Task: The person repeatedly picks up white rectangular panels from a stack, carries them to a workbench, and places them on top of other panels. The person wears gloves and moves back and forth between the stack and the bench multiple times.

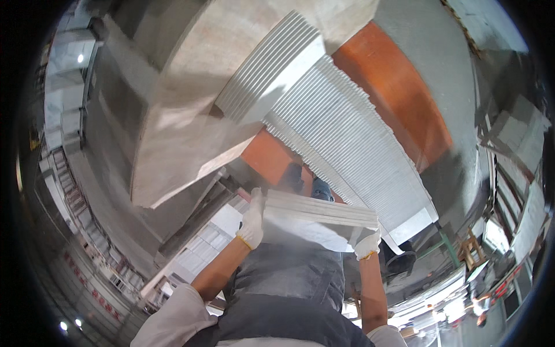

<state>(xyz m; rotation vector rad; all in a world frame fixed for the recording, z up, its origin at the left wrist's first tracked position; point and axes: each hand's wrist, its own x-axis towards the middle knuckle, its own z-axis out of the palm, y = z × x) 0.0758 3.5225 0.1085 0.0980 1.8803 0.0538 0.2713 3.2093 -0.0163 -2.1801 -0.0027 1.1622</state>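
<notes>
Both my hands wear white knit gloves. My left hand [252, 218] grips the left end of a small stack of pale grey stone tiles [318, 220], and my right hand [368, 243] holds the stack's right end from below. The stack is held level in front of my body, above my grey trousers. Just beyond it a long row of upright white tiles [352, 144] stands on edge on an orange pallet [399, 92]. A second, shorter bundle of white tiles [272, 69] leans at the far end of that row.
A large beige stone slab [185, 144] lies to the left of the tile row. Grey concrete floor [451, 46] surrounds the pallet. Metal racks and frames [509, 173] stand at the right edge, and shelving [63, 191] curves along the left.
</notes>
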